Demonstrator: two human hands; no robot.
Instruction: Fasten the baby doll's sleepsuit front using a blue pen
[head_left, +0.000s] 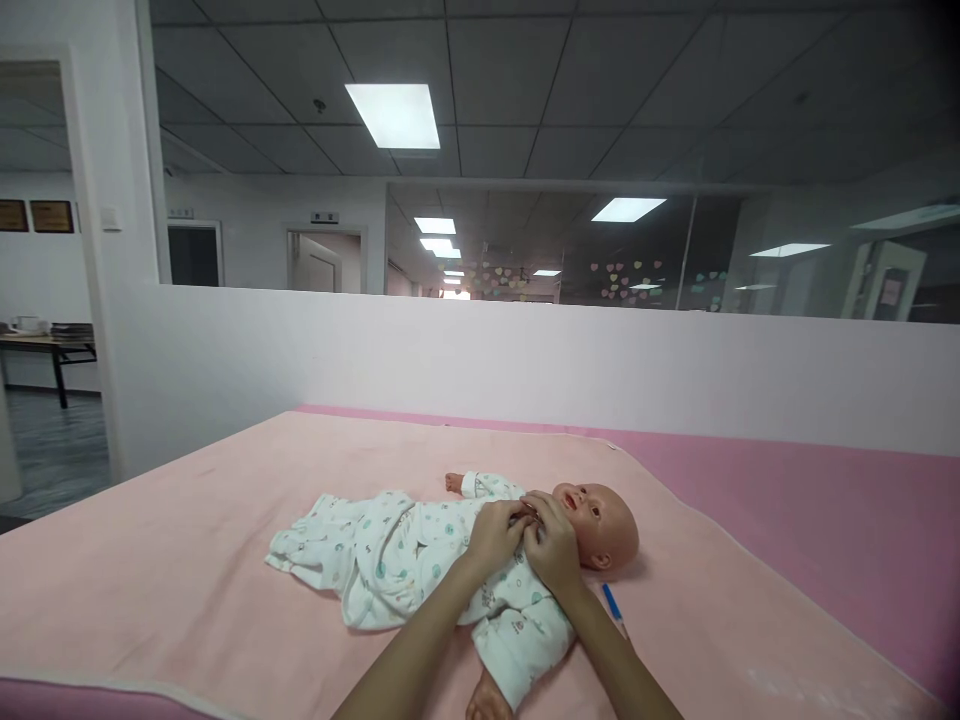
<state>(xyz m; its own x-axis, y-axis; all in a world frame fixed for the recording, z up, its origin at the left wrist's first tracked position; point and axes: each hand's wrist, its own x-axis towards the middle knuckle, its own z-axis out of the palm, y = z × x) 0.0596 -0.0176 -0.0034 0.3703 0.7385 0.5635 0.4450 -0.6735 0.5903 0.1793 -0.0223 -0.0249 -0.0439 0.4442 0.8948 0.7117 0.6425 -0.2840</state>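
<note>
Baby doll [611, 525] lying face up on a pink sheet [187, 560], head at the right of the view
The left hand [493, 537] and right hand [555, 548] meet, fingers bent, at the neckline of its printed garment [382, 545]; whether either grip is clenched on the cloth cannot be told; a slender blue object [611, 601] lies beside the right forearm

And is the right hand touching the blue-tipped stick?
Apart: the head view shows pink sheet between the right hand and the blue-tipped stick; the hand is over the doll.
</note>
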